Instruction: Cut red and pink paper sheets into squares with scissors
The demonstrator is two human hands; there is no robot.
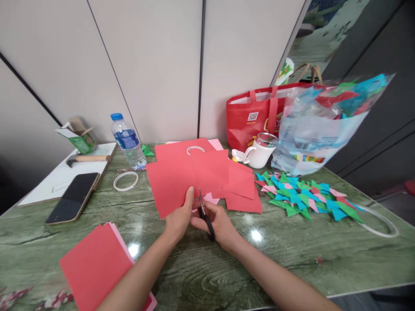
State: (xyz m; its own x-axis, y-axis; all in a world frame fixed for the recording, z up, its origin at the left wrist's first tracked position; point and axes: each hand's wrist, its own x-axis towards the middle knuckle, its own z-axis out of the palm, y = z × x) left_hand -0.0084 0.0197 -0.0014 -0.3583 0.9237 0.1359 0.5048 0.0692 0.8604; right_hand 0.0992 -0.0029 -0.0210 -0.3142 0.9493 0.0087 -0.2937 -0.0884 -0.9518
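A red sheet of paper (181, 179) is raised above the table in my left hand (180, 216), its thumb pressed on the near side. My right hand (218, 222) grips black-handled scissors (207, 224), whose blades meet the sheet's lower edge close to my left fingers. Behind the raised sheet lie another red sheet (171, 151) and a white ring (195, 149) partly covered by it. Smaller red paper pieces (243, 185) lie to its right. A stack of red and pink paper (97, 263) rests beside my left forearm.
Left are a phone (74, 196), a hammer (89, 158), a small box (79, 138), a water bottle (126, 142) and a white ring (126, 181). Right are a white mug (259, 153), red bag (240, 116), plastic bag (301, 138), folded paper pieces (298, 194) and another ring (385, 222).
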